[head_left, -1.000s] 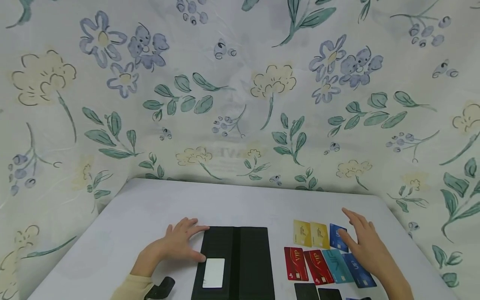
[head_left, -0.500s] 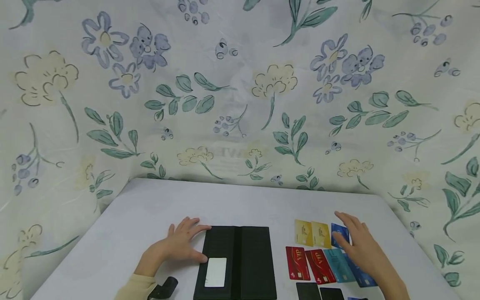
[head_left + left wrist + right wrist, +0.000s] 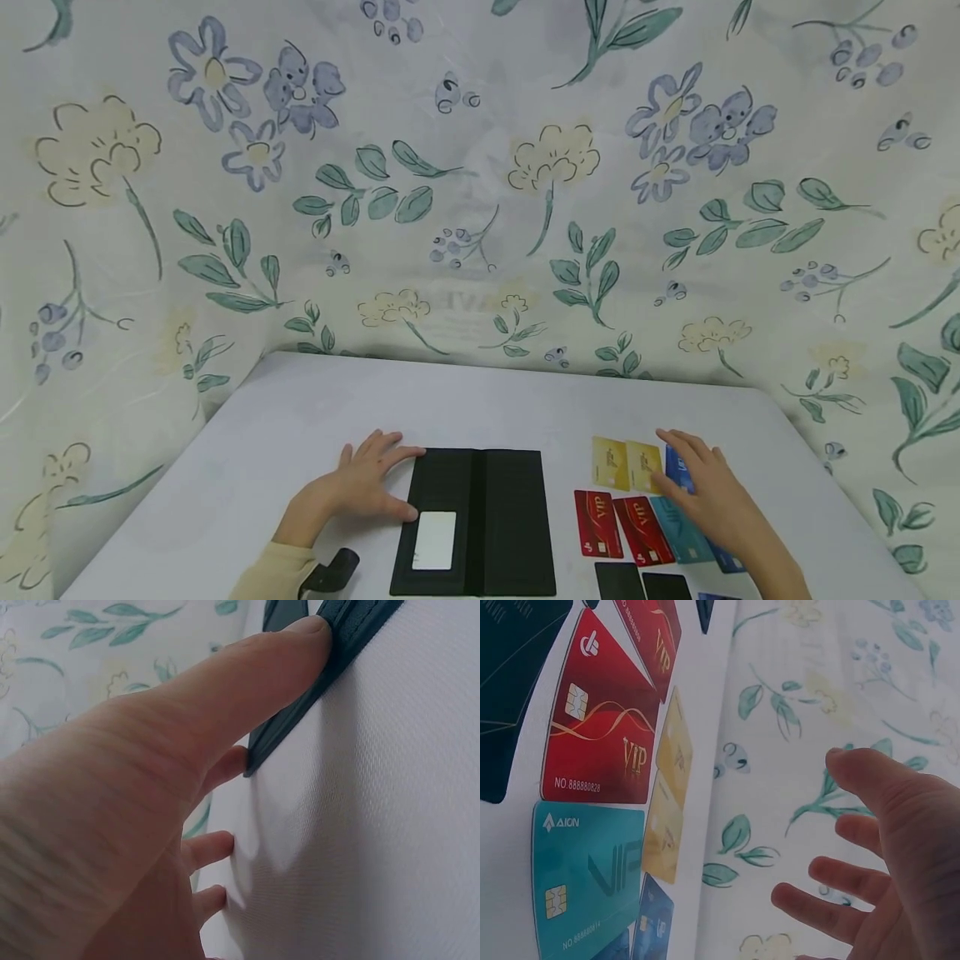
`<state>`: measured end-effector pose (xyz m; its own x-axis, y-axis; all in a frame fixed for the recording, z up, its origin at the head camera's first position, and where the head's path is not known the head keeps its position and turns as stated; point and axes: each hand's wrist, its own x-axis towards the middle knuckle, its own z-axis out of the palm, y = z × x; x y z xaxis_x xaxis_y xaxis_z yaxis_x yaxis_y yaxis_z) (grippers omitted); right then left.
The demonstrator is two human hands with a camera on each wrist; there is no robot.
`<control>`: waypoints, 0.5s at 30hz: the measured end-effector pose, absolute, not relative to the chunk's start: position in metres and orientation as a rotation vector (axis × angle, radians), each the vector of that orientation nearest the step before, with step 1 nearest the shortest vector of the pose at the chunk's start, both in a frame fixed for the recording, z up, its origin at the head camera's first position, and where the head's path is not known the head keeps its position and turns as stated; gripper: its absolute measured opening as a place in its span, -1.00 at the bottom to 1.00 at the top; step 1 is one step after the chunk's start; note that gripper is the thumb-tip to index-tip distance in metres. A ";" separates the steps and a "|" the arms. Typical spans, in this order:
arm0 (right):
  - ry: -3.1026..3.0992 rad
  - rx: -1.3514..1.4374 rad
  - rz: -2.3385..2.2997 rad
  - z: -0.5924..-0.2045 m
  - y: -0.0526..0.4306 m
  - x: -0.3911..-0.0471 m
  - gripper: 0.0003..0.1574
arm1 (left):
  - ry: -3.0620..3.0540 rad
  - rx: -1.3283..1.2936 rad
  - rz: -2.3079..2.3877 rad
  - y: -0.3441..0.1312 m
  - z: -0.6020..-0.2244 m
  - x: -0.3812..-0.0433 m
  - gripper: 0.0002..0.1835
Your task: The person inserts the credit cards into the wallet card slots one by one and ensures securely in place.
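Observation:
A black card wallet [image 3: 519,521] lies spread flat on the table, a white rectangle [image 3: 434,540] showing in its left panel. My left hand [image 3: 358,487] rests at the wallet's left side. In the left wrist view its thumb [image 3: 300,645] lies on the wallet's edge and the other fingers extend to the tabletop. Above the rows of cards hovers my right hand [image 3: 712,504], fingers spread and holding nothing. Under or near it are a teal card [image 3: 678,532], a partly covered blue card [image 3: 677,468], two red cards [image 3: 597,523] and two gold cards [image 3: 610,462].
Black cards [image 3: 619,581] and part of a blue card [image 3: 718,596] lie at the front edge of view. A black device [image 3: 333,572] sits at my left wrist. Flower-patterned cloth [image 3: 480,208] rises behind the white table [image 3: 480,392].
My right hand has drifted left over the cards, now nearer the gold ones. My left hand stays at the wallet's edge. The whole view has shifted slightly.

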<state>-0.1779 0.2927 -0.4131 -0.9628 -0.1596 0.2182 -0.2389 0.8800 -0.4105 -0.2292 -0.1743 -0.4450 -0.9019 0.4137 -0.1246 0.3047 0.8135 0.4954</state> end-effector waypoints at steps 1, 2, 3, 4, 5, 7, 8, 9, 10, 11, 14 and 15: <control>-2.874 0.307 0.655 -0.414 0.292 -0.178 -0.22 | 2.774 0.556 0.698 -0.174 -0.445 -0.229 -0.09; -2.876 0.308 0.650 -0.414 0.292 -0.178 -0.22 | 2.775 0.556 0.698 -0.174 -0.445 -0.229 -0.09; -2.879 0.309 0.647 -0.414 0.291 -0.179 -0.22 | 2.775 0.556 0.698 -0.174 -0.445 -0.229 -0.09; -2.884 0.308 0.638 -0.415 0.290 -0.179 -0.21 | 2.775 0.557 0.699 -0.175 -0.445 -0.229 -0.09; -2.890 0.305 0.627 -0.415 0.290 -0.179 -0.20 | 2.776 0.558 0.700 -0.175 -0.445 -0.230 -0.09; -2.899 0.300 0.611 -0.416 0.289 -0.179 -0.19 | 2.779 0.563 0.700 -0.174 -0.446 -0.230 -0.09; -2.903 0.299 0.604 -0.416 0.288 -0.179 -0.19 | 2.779 0.563 0.701 -0.174 -0.446 -0.230 -0.08; -2.906 0.297 0.597 -0.416 0.288 -0.179 -0.18 | 2.779 0.561 0.701 -0.175 -0.447 -0.230 -0.08; -2.909 0.297 0.589 -0.416 0.288 -0.179 -0.18 | 2.780 0.560 0.700 -0.175 -0.447 -0.230 -0.08; -2.910 0.297 0.588 -0.417 0.287 -0.179 -0.18 | 2.781 0.558 0.699 -0.175 -0.447 -0.230 -0.08; -2.919 0.299 0.587 -0.417 0.285 -0.179 -0.17 | 2.780 0.553 0.697 -0.175 -0.448 -0.230 -0.08; -2.921 0.299 0.587 -0.417 0.285 -0.179 -0.17 | 2.780 0.550 0.695 -0.175 -0.448 -0.230 -0.08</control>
